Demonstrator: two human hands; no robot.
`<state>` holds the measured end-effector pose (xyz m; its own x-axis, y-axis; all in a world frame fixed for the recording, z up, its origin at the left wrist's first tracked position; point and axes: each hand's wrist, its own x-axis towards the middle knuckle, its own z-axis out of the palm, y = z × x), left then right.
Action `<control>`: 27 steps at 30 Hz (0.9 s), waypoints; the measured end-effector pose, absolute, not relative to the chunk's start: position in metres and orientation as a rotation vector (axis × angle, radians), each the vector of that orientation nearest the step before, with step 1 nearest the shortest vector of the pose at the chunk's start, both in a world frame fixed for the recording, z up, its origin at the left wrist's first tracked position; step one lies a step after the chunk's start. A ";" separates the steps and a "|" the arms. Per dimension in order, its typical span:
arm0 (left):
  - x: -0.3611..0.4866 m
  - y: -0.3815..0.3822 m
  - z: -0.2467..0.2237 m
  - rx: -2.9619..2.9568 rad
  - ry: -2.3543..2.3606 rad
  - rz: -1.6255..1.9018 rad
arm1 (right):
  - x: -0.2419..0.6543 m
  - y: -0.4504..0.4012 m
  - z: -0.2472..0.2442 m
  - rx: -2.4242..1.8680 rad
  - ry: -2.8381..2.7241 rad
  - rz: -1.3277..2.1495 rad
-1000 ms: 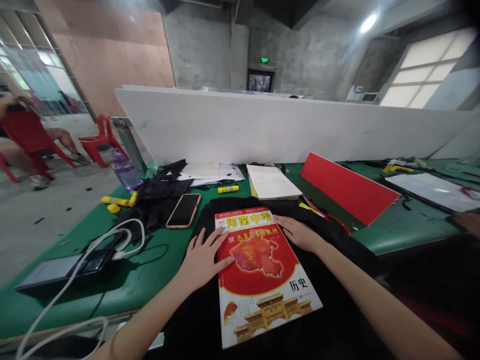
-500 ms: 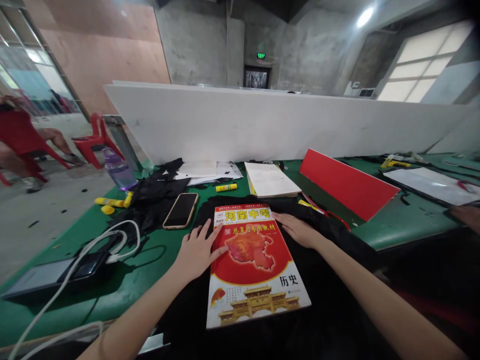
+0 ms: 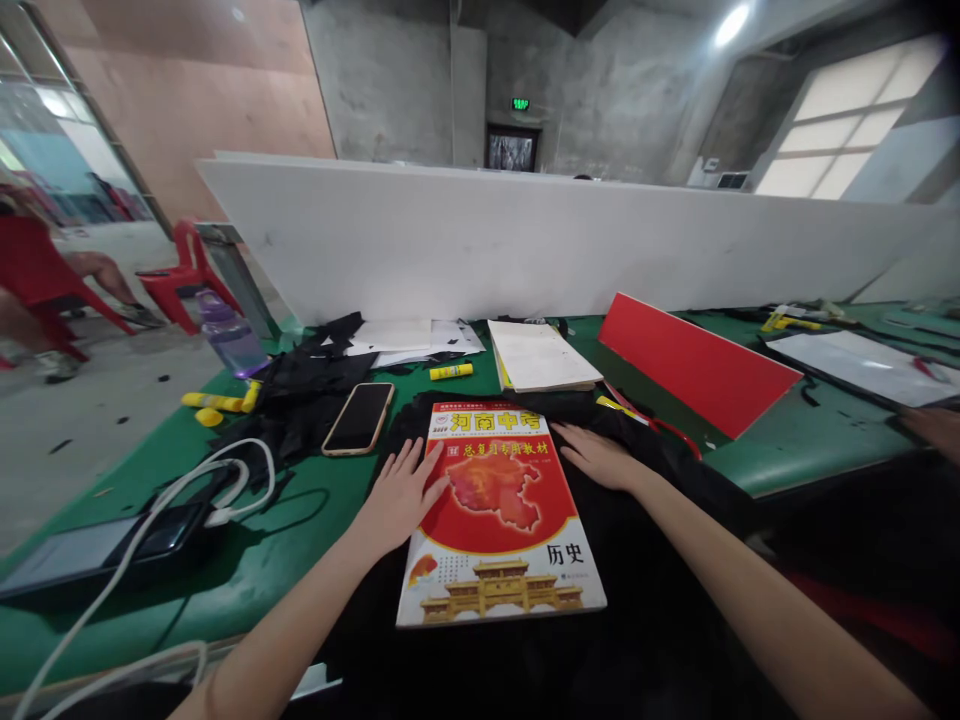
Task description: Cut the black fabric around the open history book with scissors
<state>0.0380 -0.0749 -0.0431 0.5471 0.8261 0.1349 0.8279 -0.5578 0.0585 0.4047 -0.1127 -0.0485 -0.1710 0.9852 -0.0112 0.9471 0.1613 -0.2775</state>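
Note:
A red and white textbook point(image 3: 499, 510) with a map on its cover lies flat on black paper point(image 3: 660, 600) spread over the green table point(image 3: 315, 520). My left hand point(image 3: 401, 495) rests flat with fingers spread, fingertips on the book's left edge. My right hand point(image 3: 600, 458) lies flat on the black paper, touching the book's right edge near its top corner. Neither hand grips anything.
A phone point(image 3: 358, 418) lies left of the book, beside black scraps point(image 3: 307, 390). A white cable point(image 3: 187, 490) and a dark tablet point(image 3: 97, 545) sit at the left. A notebook point(image 3: 541, 357), glue stick point(image 3: 451, 371), red board point(image 3: 694, 365), bottle point(image 3: 225, 335) and white partition point(image 3: 525, 240) stand behind. A person sits far left.
The book has turned a little clockwise and now lies squarer to me. Both hands have stayed on its two sides. The view has shifted slightly.

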 end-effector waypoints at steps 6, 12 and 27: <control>0.033 -0.087 -0.048 -2.765 -1.493 -0.254 | 0.397 -0.121 -0.045 -1.948 -2.265 0.346; 0.026 -0.110 -0.052 -2.720 -1.532 -0.267 | 0.390 -0.146 -0.042 -1.836 -2.238 0.446; 0.031 -0.112 -0.033 -2.680 -1.454 -0.097 | 0.385 -0.064 -0.047 -1.457 -1.613 0.653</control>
<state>0.0314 -0.1124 -0.0327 0.5443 0.8330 0.0991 0.8388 -0.5422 -0.0495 0.3846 -0.0642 -0.0467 0.0343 0.9699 0.2411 0.5292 0.1870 -0.8276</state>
